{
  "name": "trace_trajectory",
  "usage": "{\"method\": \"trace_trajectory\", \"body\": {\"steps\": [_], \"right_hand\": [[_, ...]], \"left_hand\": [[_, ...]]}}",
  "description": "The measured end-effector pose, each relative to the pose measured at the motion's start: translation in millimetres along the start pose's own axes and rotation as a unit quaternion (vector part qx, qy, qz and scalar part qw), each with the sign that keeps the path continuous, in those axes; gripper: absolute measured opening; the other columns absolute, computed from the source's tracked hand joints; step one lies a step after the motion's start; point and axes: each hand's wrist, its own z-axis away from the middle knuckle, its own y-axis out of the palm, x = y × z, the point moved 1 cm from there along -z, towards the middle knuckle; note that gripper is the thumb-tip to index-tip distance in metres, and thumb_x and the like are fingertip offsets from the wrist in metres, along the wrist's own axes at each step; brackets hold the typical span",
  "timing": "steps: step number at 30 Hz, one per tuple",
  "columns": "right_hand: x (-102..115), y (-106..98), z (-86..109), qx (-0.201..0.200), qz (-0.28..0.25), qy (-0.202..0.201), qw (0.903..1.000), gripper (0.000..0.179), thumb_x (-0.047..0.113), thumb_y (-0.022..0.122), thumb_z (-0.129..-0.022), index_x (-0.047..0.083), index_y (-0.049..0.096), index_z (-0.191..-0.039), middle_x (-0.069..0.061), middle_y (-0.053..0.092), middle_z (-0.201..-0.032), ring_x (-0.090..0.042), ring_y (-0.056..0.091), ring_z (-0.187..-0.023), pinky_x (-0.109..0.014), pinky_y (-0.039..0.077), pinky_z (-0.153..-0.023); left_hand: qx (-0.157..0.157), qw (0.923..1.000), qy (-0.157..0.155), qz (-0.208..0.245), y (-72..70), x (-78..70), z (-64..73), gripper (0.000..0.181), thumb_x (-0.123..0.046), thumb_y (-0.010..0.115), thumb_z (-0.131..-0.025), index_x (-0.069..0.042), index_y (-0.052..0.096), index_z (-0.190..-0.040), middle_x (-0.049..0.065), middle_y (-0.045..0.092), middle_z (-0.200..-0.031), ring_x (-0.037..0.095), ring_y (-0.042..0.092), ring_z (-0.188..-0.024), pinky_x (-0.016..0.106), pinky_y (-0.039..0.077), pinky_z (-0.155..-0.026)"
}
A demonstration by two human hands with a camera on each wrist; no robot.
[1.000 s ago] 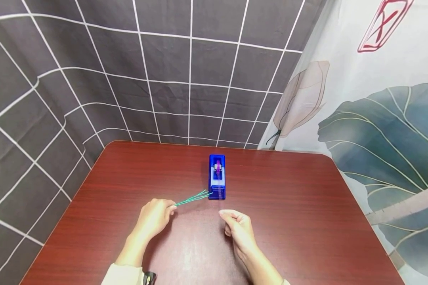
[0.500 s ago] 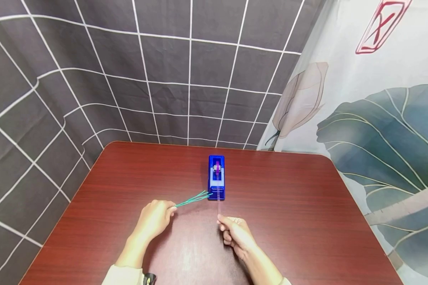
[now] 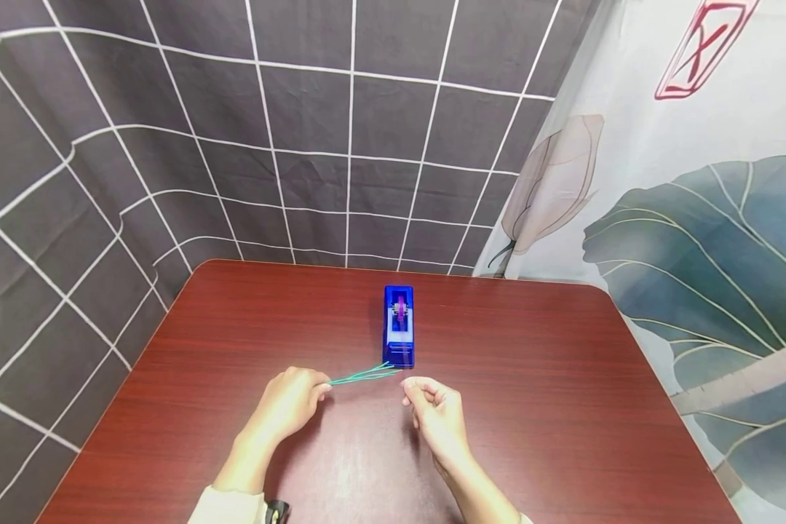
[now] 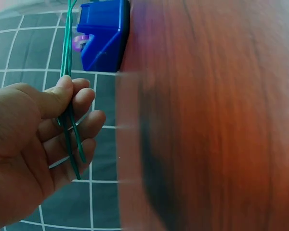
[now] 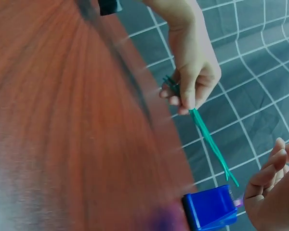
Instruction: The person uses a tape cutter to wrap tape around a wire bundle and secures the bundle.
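Note:
My left hand (image 3: 292,399) pinches a bundle of thin green wire-like strands (image 3: 367,375) between thumb and fingers; their short ends stick out below the fingers in the left wrist view. The long ends reach right, past the front of a blue tape dispenser (image 3: 399,349) with a purple-looking roll (image 3: 400,309). Just in front of the dispenser is my right hand (image 3: 440,418), its thumb and forefinger pinched on the end of a clear tape strip, which is barely visible. The strands' tips lie close to these fingertips. In the right wrist view the right hand (image 5: 274,192) shows curled fingers at the edge.
Both hands work over a reddish-brown wooden table (image 3: 530,378). Behind it hangs a dark grey curtain (image 3: 301,175) with white grid lines. A white curtain with leaf prints (image 3: 694,240) hangs at the right. A dark band (image 3: 277,511) sits at the left wrist.
My right hand drew the clear tape toward me, then moved back up near the dispenser. My left hand shifted the green strands slightly right and nearer, so their tips now lie by the right fingertips.

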Motion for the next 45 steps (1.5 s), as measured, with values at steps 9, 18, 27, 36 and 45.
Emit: {"method": "trace_trajectory", "body": {"steps": [9, 18, 27, 36, 45], "right_hand": [[7, 2, -2.4, 0.013, 0.008, -0.017, 0.9997, 0.019, 0.006, 0.064, -0.097, -0.012, 0.069, -0.1, 0.002, 0.062, -0.067, -0.003, 0.042, -0.048, -0.016, 0.033, -0.047], [10, 6, -3.3, 0.018, 0.008, -0.026, 0.9995, 0.022, 0.007, 0.066, -0.096, -0.015, 0.068, -0.101, 0.0, 0.063, -0.067, -0.002, 0.042, -0.048, -0.016, 0.033, -0.047], [9, 8, -3.1, 0.027, -0.006, -0.01, 0.9996, 0.021, 0.005, 0.065, -0.097, -0.014, 0.068, -0.101, -0.001, 0.062, -0.066, -0.003, 0.043, -0.048, -0.016, 0.035, -0.047], [8, 10, -3.0, 0.031, -0.025, 0.006, 0.9992, 0.023, 0.005, 0.065, -0.097, -0.016, 0.068, -0.107, -0.003, 0.061, -0.067, -0.004, 0.042, -0.046, -0.016, 0.034, -0.046], [8, 10, -1.6, 0.038, -0.028, 0.011, 0.9988, 0.023, 0.005, 0.064, -0.097, -0.014, 0.069, -0.109, -0.004, 0.061, -0.067, -0.003, 0.041, -0.046, -0.016, 0.033, -0.046]], "left_hand": [[-0.005, 0.9984, 0.056, 0.0, 0.7, -17.6, -11.0, 0.01, -0.01, 0.073, -0.09, -0.014, 0.074, -0.081, -0.012, 0.058, -0.067, 0.011, 0.061, -0.068, 0.036, 0.052, -0.065], [-0.015, 0.995, 0.099, -0.005, 5.9, -39.7, -20.6, 0.005, -0.01, 0.074, -0.09, -0.011, 0.076, -0.086, -0.004, 0.068, -0.076, 0.018, 0.069, -0.075, 0.038, 0.055, -0.067], [-0.019, 0.9918, 0.127, 0.003, 9.1, -55.6, -25.1, 0.005, -0.011, 0.073, -0.091, -0.012, 0.076, -0.087, -0.003, 0.071, -0.079, 0.019, 0.07, -0.077, 0.038, 0.055, -0.067], [-0.02, 0.9892, 0.145, -0.003, 11.3, -66.2, -31.7, 0.008, -0.016, 0.071, -0.095, -0.015, 0.078, -0.091, -0.005, 0.071, -0.081, 0.018, 0.07, -0.078, 0.037, 0.056, -0.071], [-0.019, 0.9888, 0.148, 0.001, 10.4, -72.5, -34.7, 0.009, -0.015, 0.07, -0.095, -0.016, 0.078, -0.093, -0.005, 0.072, -0.084, 0.017, 0.071, -0.082, 0.037, 0.056, -0.071]]}}
